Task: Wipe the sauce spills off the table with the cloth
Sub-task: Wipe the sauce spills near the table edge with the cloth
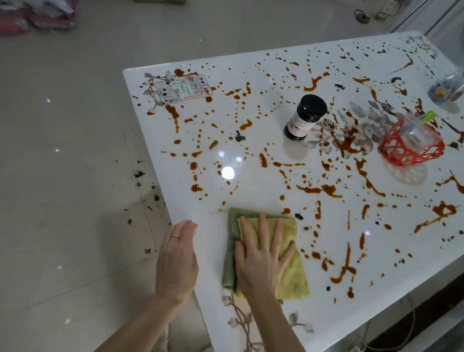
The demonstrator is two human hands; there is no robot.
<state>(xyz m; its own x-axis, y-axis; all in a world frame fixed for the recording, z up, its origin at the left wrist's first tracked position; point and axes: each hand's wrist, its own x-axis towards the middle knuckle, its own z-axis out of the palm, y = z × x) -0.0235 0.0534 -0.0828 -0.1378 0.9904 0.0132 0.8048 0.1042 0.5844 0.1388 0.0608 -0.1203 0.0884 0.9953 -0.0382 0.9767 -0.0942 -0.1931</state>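
Many sauce spills [332, 190] cover the bench [210, 250]. Your right grip [261, 256], fingers spread, presses the cloth [297, 273] flat, and your left grip [177, 260] is relaxed beside it. Next, push the cloth forward.

Near half of table [251, 199] free; jar [305, 118], red basket [411, 146] & maybe a cup [450, 88] block far side.

The room was evenly, rather softly lit from overhead. Ceiling lamps glared as white spots on the glossy table [327, 292] and as smaller sparks on the tiled floor [54, 123]. The jar [306, 114] and red basket [398, 156] threw only pale, soft shadows. The wide lens bowed the table's edges. The floor clutter [26, 7] far left and the cup [452, 86] far right looked smeared and out of focus.
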